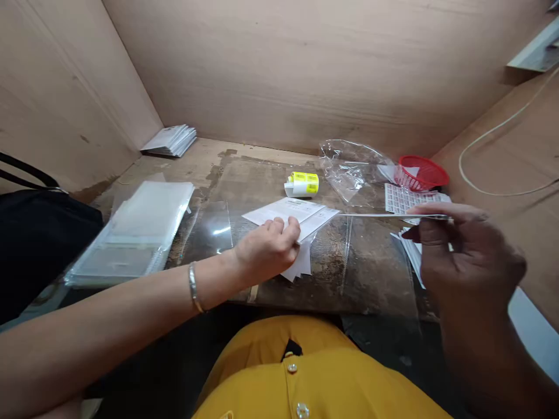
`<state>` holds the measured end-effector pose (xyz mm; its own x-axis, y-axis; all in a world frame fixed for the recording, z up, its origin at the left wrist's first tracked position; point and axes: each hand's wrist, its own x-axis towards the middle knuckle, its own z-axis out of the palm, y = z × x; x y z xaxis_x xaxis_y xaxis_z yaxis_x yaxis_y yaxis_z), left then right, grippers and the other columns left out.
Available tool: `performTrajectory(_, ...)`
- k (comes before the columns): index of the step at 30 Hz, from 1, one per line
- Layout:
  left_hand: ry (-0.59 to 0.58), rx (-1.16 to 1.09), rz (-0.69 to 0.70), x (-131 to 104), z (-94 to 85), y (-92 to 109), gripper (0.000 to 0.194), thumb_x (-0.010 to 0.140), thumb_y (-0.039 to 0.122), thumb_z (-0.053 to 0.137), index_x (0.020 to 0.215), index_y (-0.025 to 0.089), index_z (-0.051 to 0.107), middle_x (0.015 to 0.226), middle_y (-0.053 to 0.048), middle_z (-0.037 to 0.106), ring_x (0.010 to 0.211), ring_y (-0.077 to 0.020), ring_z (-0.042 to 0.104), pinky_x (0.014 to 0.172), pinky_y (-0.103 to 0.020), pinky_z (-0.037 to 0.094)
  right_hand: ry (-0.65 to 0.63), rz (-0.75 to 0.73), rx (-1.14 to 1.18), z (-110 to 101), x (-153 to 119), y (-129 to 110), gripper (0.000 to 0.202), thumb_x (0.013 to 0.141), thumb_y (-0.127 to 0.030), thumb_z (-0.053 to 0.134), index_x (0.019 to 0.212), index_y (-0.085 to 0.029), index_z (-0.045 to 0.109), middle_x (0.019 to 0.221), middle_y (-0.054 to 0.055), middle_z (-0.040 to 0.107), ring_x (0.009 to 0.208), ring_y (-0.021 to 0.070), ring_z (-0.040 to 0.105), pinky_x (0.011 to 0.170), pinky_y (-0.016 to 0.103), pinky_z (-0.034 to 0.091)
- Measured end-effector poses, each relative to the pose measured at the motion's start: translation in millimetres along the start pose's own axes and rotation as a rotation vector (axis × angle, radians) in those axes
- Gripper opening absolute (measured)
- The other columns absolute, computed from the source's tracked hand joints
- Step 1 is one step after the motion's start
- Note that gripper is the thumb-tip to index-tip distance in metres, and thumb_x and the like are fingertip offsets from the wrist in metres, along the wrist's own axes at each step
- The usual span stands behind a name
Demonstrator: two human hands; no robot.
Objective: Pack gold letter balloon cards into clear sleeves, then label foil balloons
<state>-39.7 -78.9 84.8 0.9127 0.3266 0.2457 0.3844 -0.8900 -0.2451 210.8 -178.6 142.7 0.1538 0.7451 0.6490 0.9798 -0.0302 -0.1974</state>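
Note:
Over the middle of the table, my left hand [268,247] is closed on several white printed cards [283,210], its fingers curled over their near edge. Small white paper slips [301,265] show below that hand; whether it holds them too is unclear. My right hand [471,250] pinches a thin white sheet [384,215] between thumb and fingers. Seen edge-on, the sheet reaches left to the corner of the cards. Just behind the cards lies a roll of yellow and white labels [302,184].
Clear plastic sleeves [140,215] are stacked at left, near a dark bag [43,233]. Stacked white cards [171,141] sit in the back left corner. At right are crumpled clear plastic [349,166], a red basket [430,173], a printed sticker sheet [399,198] and white papers [410,253].

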Motion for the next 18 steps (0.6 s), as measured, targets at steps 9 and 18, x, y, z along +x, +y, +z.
performTrajectory(9, -0.175, 0.139, 0.040, -1.4, 49.3, 63.7, 0.029, 0.085, 0.015, 0.051, 0.100, 0.015, 0.075, 0.118, -0.027, 0.063, 0.093, -0.0399, 0.069, 0.068, -0.046, 0.058, -0.107, -0.298, 0.114, -8.1, 2.3, 14.1, 0.022, 0.093, -0.029, 0.049, 0.106, -0.043, 0.058, 0.101, 0.003, 0.068, 0.092, 0.0194, 0.066, 0.078, 0.035, 0.053)
performTrajectory(18, -0.244, 0.035, 0.047, 6.9, 51.6, 73.6, 0.054, 0.088, 0.021, 0.051, 0.133, 0.051, 0.049, 0.119, -0.014, 0.064, 0.088, -0.0359, 0.068, 0.069, -0.055, 0.053, -0.831, -0.753, -0.021, 83.8, 63.8, -86.4, 0.024, 0.093, -0.033, 0.046, 0.092, -0.025, 0.068, 0.088, 0.005, 0.070, 0.076, 0.0199, 0.062, 0.062, 0.030, 0.039)
